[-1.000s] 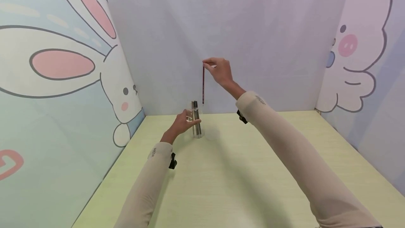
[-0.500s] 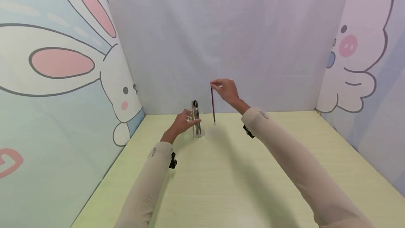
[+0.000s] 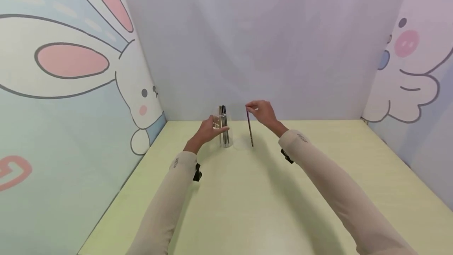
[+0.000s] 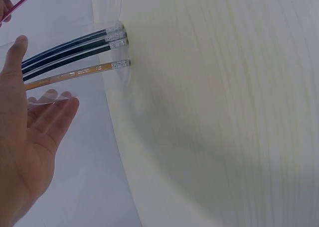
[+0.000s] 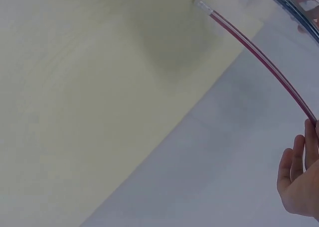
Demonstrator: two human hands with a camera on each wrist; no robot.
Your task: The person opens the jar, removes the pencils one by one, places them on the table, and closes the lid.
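My left hand (image 3: 209,129) holds a clear plastic cup (image 4: 123,72), thumb on one side and fingers on the other. Inside it stand several dark pencils (image 3: 227,137) and one orange-yellow pencil (image 4: 75,76), their eraser ends at the bottom. With fingertips, my right hand (image 3: 263,113) pinches a red pencil (image 3: 249,127) near its top. The red pencil hangs nearly upright, its eraser end (image 5: 203,6) pointing down. A second clear cup (image 3: 242,143), faint against the table, stands just right of the first. The red pencil's lower end shows at this cup's right edge in the head view.
Both cups are near the back edge of a pale wood-grain table (image 3: 226,204). Behind it hangs a plain light cloth (image 3: 283,50). Cartoon-printed panels close the left side (image 3: 70,129) and the right side (image 3: 417,101).
My right hand has come down and to the right, bringing the red pencil from above the cups to the right of them. My left hand keeps its hold. The head view has tilted slightly.
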